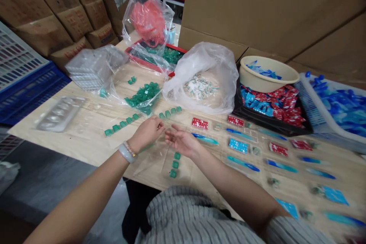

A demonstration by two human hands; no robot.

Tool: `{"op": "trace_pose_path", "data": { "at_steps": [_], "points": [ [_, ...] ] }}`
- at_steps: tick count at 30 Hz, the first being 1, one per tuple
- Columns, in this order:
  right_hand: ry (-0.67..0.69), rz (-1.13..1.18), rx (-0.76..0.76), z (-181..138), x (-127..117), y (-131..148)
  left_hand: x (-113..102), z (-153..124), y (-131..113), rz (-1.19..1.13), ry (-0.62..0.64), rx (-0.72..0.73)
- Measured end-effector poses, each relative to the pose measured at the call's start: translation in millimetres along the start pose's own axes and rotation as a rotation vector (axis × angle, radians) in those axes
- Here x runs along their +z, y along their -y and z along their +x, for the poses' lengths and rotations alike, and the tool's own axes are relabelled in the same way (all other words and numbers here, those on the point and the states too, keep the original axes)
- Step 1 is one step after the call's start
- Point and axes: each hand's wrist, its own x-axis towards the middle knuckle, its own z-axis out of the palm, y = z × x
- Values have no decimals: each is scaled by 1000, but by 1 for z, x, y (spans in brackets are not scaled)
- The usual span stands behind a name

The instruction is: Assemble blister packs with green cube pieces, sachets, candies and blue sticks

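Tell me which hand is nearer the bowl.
Right. The right hand is to the left of the bowl and nearer the person's body; the left hand is farther left, so farther away.

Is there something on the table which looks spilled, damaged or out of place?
Nothing looks clearly damaged. One small oddity: a few stray green pieces lie apart from the green pile, beyond it and slightly left, while the green rows look orderly. I cannot tell if they spilled.

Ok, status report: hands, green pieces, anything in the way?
Left fingers bunched, grip unclear; right fingers loosely open. Green pieces in rows nearby. Whitish bag beyond, not blocking.
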Motion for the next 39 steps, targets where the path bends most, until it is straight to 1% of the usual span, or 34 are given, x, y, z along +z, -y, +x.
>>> {"op": "trace_pose_path", "data": {
  "at_steps": [3,7,10,13,16,18,20,21,22,23,25,26,27,28,29,31,33,37,39],
  "points": [
    [37,141,-16,10,7,0,0,1,0,-19,37,-4],
    [19,185,15,12,8,-2,3,2,0,-9,48,-12],
    [-34,168,33,13,9,-3,4,1,0,7,43,-4],
    [-98,122,21,18,13,-3,3,1,-1,13,38,8],
    [-119,75,-6,22,15,-6,2,1,-1,12,45,12],
    [-138,4,-29,21,14,-8,1,1,0,12,47,9],
    [-165,-189,-59,16,10,-10,2,1,1,20,43,10],
    [-187,-350,-103,12,7,-9,2,0,1,29,41,13],
    [-211,-553,-188,8,4,-7,2,0,1,40,39,18],
    [-235,-792,-318,4,1,-4,2,-1,1,50,36,24],
    [-261,-1312,-666,0,-3,5,2,-2,1,71,30,41],
    [-246,-1556,-828,0,-4,11,2,-2,1,79,27,51],
    [-204,-1771,-945,2,-4,16,2,-2,0,88,24,61],
    [-144,-1947,-1009,5,-4,22,1,-2,0,96,19,68],
    [-79,-2082,-1025,10,-4,26,1,-2,0,104,17,71],
    [41,-2238,-997,21,-4,30,1,-1,-1,118,18,65],
    [102,-2292,-975,31,-5,31,1,-2,-1,131,21,50],
    [118,-2265,-1013,37,-13,28,2,-4,-1,151,23,46],
    [129,-2240,-1005,36,-15,29,2,-5,-1,155,39,42]
  ]
}}
